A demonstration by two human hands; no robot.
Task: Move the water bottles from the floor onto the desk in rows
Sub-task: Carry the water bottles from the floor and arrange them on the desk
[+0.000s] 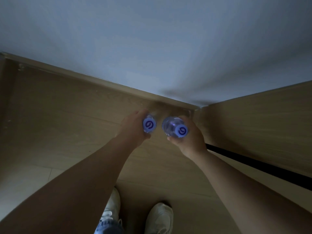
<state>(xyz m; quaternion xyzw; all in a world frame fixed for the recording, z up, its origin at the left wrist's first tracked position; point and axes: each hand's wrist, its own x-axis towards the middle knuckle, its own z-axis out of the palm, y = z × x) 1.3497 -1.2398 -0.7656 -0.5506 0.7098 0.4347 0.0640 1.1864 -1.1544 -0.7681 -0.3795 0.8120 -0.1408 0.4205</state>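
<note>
Gripping one water bottle in each hand, both arms reaching forward and down over a wooden surface in a dim corner. Left hand [135,128] wrapping its fingers [142,113] round the left bottle [149,126], palm against the bottle's left side, thumb curling underneath near the cap. Right hand [189,139] curling round the right bottle [173,126] from the right, thumb pressing along the lower edge. Showing pale blue caps, each printed with a dark swirl logo, pointing up toward the camera; clear shoulders showing below the right cap. Holding the two bottles just beside each other without touching, close to where the pale wall [152,39] meets the wood. Cannot tell whether the bottles are resting on the wood or hanging above it. Standing in white shoes [158,217] at the lower edge, with a black strip [253,163] running along the right.
</note>
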